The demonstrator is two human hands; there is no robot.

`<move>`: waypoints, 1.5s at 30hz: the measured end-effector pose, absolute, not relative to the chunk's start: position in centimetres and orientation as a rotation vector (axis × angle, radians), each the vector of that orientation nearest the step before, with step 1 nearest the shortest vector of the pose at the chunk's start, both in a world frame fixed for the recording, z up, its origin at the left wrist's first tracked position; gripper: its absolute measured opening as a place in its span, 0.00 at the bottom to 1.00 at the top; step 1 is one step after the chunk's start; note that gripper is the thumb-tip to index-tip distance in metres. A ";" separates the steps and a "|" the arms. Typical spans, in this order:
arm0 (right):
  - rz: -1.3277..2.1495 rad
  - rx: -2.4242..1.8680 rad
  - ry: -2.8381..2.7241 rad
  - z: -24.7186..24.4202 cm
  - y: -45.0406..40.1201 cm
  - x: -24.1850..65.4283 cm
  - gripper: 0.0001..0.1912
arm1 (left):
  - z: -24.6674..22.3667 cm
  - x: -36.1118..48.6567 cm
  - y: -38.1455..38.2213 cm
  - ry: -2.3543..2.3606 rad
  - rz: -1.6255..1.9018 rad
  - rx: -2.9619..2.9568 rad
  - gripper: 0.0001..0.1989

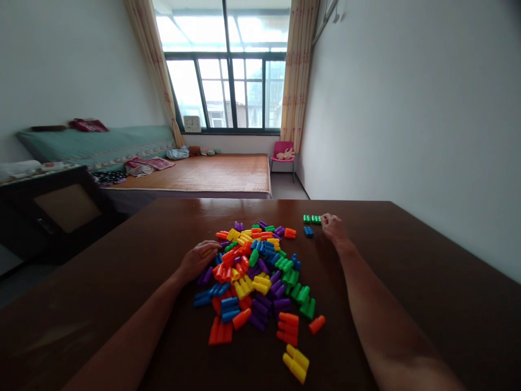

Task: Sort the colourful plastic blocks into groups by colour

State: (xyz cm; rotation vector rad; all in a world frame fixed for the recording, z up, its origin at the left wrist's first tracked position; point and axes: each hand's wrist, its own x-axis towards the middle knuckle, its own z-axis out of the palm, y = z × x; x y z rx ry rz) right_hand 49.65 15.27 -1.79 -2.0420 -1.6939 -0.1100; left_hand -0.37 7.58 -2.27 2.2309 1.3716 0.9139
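Plastic bullet-shaped building blocks in several colours lie in a loose pile (260, 266) on the dark brown table. My left hand (199, 262) is at the pile's left edge, its fingers curled, with a bit of a yellow building block (207, 253) showing between them. Farther off to the right, my right hand (334, 227) pinches at the right end of a short row of green building blocks (311, 219). The fingertips partly hide the end block there. Just nearer than this row sits a blue building block (309, 232), apart from the pile.
A yellow block (296, 364) and an orange block (317, 324) lie loose at the near side of the brown table (407, 260). Beyond the table are a bed (211, 171), a pink chair (283, 149) and a dark cabinet (61, 209). A white wall rises on the right.
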 end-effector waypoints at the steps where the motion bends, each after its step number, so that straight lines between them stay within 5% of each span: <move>1: -0.165 -2.017 -1.692 -2.0 15.3 50.2 0.18 | -2.3 -0.4 7.6 1.372 0.914 2.231 0.18; 30: 0.007 -1.944 -2.105 -3.2 15.3 47.3 0.27 | -2.4 -0.5 7.5 1.374 0.917 2.249 0.17; 45: -0.019 -2.174 -1.777 -2.8 14.6 50.3 0.24 | -2.1 -0.4 7.4 1.410 0.905 2.280 0.17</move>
